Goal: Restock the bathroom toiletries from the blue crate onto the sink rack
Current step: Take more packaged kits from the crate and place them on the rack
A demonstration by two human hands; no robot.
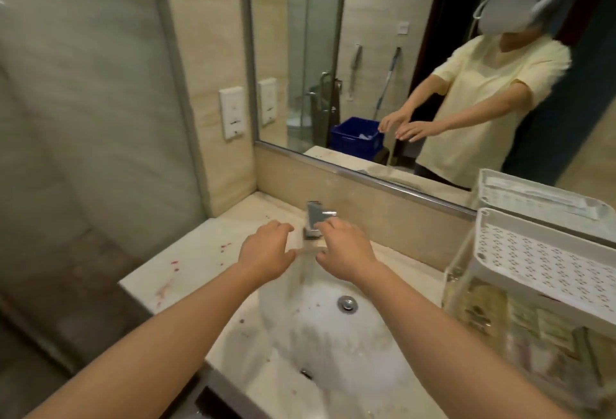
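Loosely, left hand (266, 252) and right hand (346, 252) flank the faucet (314, 217), fingers (281, 229) relaxed, holding nothing.

Just beyond our left hand (266, 257) and right hand (346, 252) we see a chrome faucet (313, 215) on a pale marble counter (200, 252), and a white basin (316, 345) below them. Above, a wide mirror (300, 35) hangs on the beige wall (206, 18). A white socket (231, 112) and a frosted glass panel (83, 102) stand left of our left hand.

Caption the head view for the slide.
Open left hand and open right hand hover by the tap over the sink; white rack at right, blue crate seen in the mirror.
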